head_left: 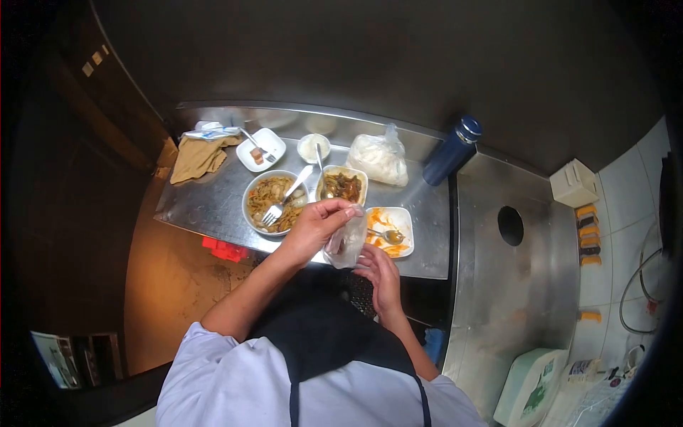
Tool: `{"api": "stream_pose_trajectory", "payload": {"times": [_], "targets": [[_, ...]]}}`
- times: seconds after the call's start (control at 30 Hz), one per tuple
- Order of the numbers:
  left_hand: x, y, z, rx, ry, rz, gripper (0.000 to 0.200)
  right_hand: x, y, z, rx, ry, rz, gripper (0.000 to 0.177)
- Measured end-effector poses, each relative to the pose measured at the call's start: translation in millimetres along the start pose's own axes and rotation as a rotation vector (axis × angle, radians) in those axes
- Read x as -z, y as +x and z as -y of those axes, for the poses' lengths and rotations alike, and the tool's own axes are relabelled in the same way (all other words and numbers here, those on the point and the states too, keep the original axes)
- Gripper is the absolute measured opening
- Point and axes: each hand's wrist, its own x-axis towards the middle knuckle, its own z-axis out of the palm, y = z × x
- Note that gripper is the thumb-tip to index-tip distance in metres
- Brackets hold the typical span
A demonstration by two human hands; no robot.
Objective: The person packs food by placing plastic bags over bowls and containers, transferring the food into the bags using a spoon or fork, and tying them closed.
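My left hand (316, 229) pinches the top of a small clear plastic bag (346, 245) between thumb and fingers, over the counter's front edge. Just below and to its right is my right hand (382, 279), fingers apart, fingertips right at the bag's lower edge. Behind the hands stands a bowl of noodles (269, 191) with a fork (273, 213) resting in it. A square dish of dark saucy food (344, 186) with a spoon sits beyond the bag. Close by on the right, an orange-stained white dish (400, 220) holds another spoon.
On the metal counter (203, 211) are a small white plate (247, 159) with a fork, a cup of white food (314, 147), a knotted bag of white food (378, 159), a brown cloth (197, 158) and a blue flask (451, 153). A second steel surface (519, 299) lies right.
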Motion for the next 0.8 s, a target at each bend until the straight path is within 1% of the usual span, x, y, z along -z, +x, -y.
{"api": "stream_pose_trajectory", "payload": {"times": [0.07, 0.1, 0.2, 0.23, 0.33, 0.37, 0.47, 0.5, 0.53, 0.57, 0.6, 0.67, 0.7, 0.8], "targets": [[7.4, -4.9, -3.3, -0.034, -0.024, -0.034, 0.021, -18.5, 6.5, 4.7, -0.046, -0.112, 0.169, 0.044], [13.4, -6.1, -2.0, -0.082, -0.029, -0.074, 0.02, -27.1, 15.0, 2.4, -0.083, -0.106, 0.24, 0.036], [43.6, -29.2, -17.4, -0.159, 0.079, -0.208, 0.02, -45.7, 36.9, 1.9, -0.212, 0.033, 0.408, 0.024], [49.2, -43.2, -30.0, -0.157, 0.086, -0.268, 0.019, -64.7, 31.4, 15.6, -0.18, 0.039, 0.39, 0.014], [84.8, -71.6, -38.3, -0.243, 0.147, -0.403, 0.016, -96.5, 16.6, 34.5, -0.011, -0.057, 0.411, 0.011], [95.7, -76.4, -36.1, -0.271, 0.174, -0.493, 0.016, -105.3, 15.8, 37.3, 0.038, -0.125, 0.424, 0.013], [143.8, -86.7, -26.6, -0.156, 0.419, -0.63, 0.014, -115.5, 50.0, 8.2, 0.077, -0.496, 0.38, 0.017], [149.4, -89.3, -27.8, -0.181, 0.388, -0.64, 0.014, -119.0, 47.0, 5.7, 0.157, -0.514, 0.425, 0.02], [150.5, -92.8, -28.7, -0.207, 0.352, -0.651, 0.014, -136.6, 32.1, 20.0, 0.191, -0.49, 0.456, 0.022], [151.4, -96.4, -29.2, -0.217, 0.312, -0.664, 0.013, -151.5, 25.8, 29.2, 0.194, -0.392, 0.479, 0.021], [152.6, -98.5, -29.7, -0.238, 0.273, -0.646, 0.012, -161.7, 21.0, 30.1, 0.178, -0.297, 0.493, 0.022], [152.0, -95.2, -35.5, -0.296, 0.194, -0.605, 0.011, -184.1, 30.4, 27.2, 0.108, -0.283, 0.625, 0.024], [146.2, -96.3, -40.5, -0.301, 0.093, -0.516, 0.014, -196.6, 35.8, 25.1, 0.083, -0.27, 0.691, 0.027], [149.8, -96.1, -52.6, -0.331, 0.451, -0.355, 0.021, -237.9, 33.9, -1.2, 0.368, -0.645, 0.755, 0.027]]}}
